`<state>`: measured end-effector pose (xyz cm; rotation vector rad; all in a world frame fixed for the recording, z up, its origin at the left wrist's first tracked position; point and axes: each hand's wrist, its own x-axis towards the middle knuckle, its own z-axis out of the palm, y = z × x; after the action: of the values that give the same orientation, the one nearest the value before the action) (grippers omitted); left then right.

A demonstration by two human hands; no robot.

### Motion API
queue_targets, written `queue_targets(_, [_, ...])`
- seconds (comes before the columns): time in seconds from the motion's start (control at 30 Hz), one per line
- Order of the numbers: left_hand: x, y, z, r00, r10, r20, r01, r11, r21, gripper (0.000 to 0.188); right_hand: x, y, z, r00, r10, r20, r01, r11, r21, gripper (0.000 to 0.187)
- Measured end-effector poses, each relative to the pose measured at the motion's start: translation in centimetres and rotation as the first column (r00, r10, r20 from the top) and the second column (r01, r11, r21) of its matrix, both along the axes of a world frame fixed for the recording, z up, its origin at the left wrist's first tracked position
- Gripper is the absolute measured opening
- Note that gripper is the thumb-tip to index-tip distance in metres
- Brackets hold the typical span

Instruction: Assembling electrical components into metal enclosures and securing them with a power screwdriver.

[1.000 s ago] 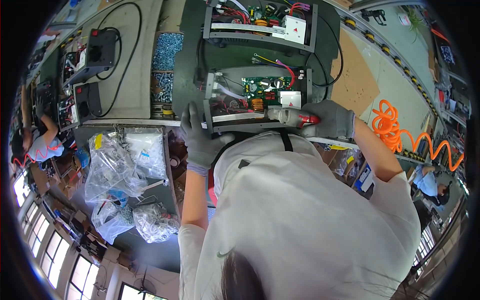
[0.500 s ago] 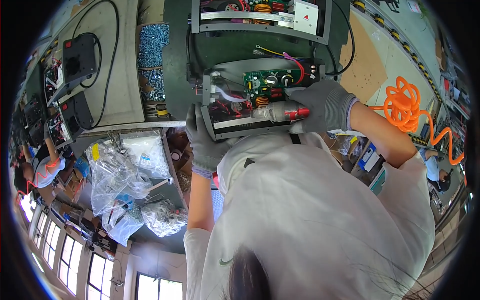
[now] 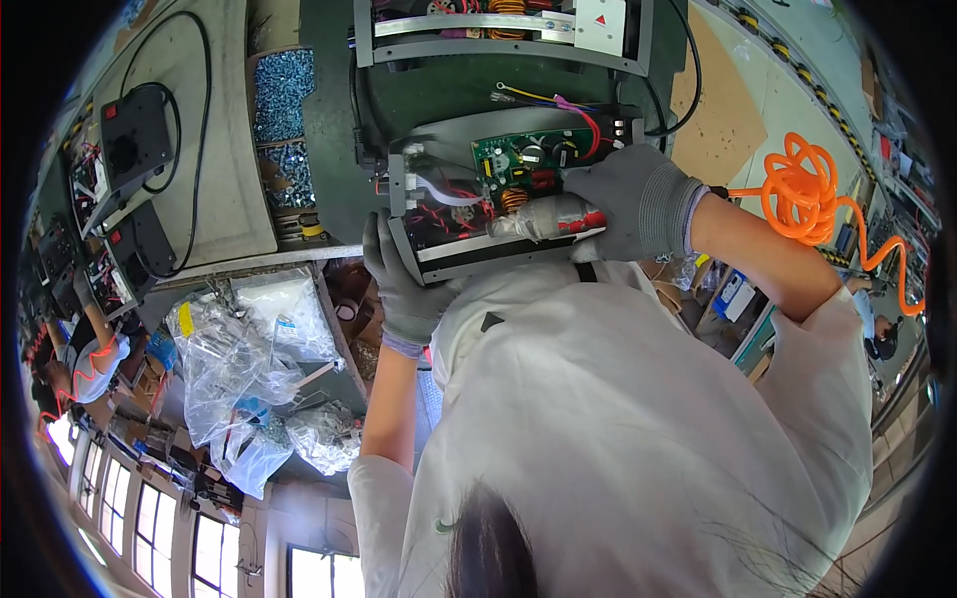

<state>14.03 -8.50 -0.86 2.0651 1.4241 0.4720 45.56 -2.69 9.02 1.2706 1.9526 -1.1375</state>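
An open grey metal case [image 3: 469, 267] lies tilted at the bench's near edge, against my front. Inside it are a green circuit board [image 3: 498, 151] with copper coils, red and black wires and a white ribbon cable. My gloved left hand [image 3: 399, 289] grips the case's left end, fingers up along its outer side. In my gloved right hand [image 3: 633, 199] is a tape-wrapped air screwdriver [image 3: 543, 219] with a red band, lying across the case's near side. Its tip is hard to make out. Loose yellow and red wires rise at the case's far right.
A second open case [image 3: 498, 55] stands beyond. Blue-grey screws [image 3: 284, 95] fill boxes to the left. An orange coiled hose [image 3: 802, 194] lies at right. Plastic bags [image 3: 234, 369] sit lower left. More black units [image 3: 135, 140] and a person's arm [image 3: 95, 319] show far left.
The whole view has shifted slightly, so the bench and case appear a little further left. Both hands keep their places on the case and the screwdriver.
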Motion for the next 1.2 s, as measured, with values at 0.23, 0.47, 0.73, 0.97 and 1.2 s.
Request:
queue_targets(0.23, [0.0,0.2,-0.8,1.0,-0.011,0.019,0.011,1.0,0.009,0.119,-1.1,1.1,-0.1,0.999,-0.051,-0.005,0.051,0.998,-0.042,0.049])
queue_targets(0.47, [-0.8,0.4,-0.4,0.999,-0.037,0.017,0.037,0.999,0.034,0.115,-1.3,2.2,1.3,0.996,-0.088,-0.007,0.087,0.992,-0.093,0.053])
queue_targets(0.73, [-0.4,-0.3,-0.6,1.0,0.008,-0.016,-0.008,1.0,-0.025,0.128,-0.9,1.4,0.7,0.998,-0.066,-0.008,0.065,0.993,-0.094,0.055])
queue_targets(0.97, [-0.4,3.2,2.6,0.975,0.15,0.161,-0.126,0.98,-0.152,0.133,3.8,3.9,5.2,0.995,-0.097,-0.034,0.097,0.995,-0.015,0.055])
queue_targets(1.2, [3.8,16.7,3.4,0.992,0.123,0.039,-0.122,0.992,-0.016,0.122,8.0,10.3,3.7,0.903,-0.419,-0.09,0.42,0.823,0.382,0.048])
